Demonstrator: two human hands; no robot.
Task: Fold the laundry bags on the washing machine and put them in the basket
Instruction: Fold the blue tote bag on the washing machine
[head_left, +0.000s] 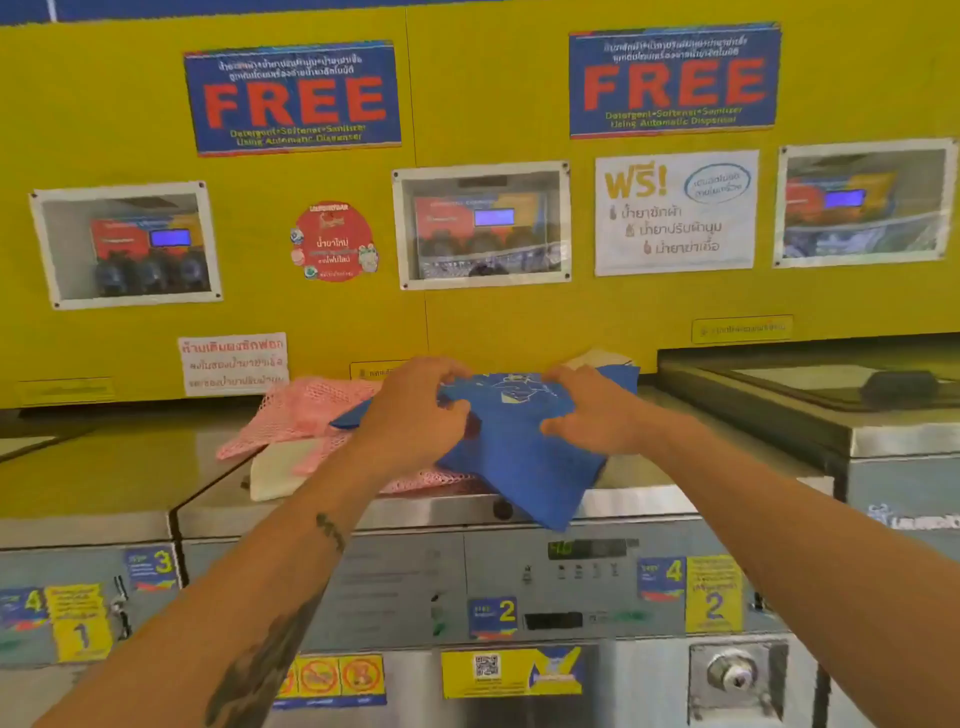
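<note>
A blue laundry bag (514, 462) with a white print lies on top of the middle washing machine (613, 506), one corner hanging over the front edge. My left hand (415, 410) grips its left side and my right hand (587, 410) grips its right side. Under and to the left of it lies a pink mesh bag (306, 410). A cream folded cloth (275, 475) sits beneath the pink mesh. Another pale piece (597, 358) shows behind the blue bag. No basket is in view.
A yellow wall panel (467, 312) with posters and dispenser windows rises right behind the machines. More steel washing machines stand to the left (83, 483) and right (883, 426). The control panel (571, 577) faces me below the bags.
</note>
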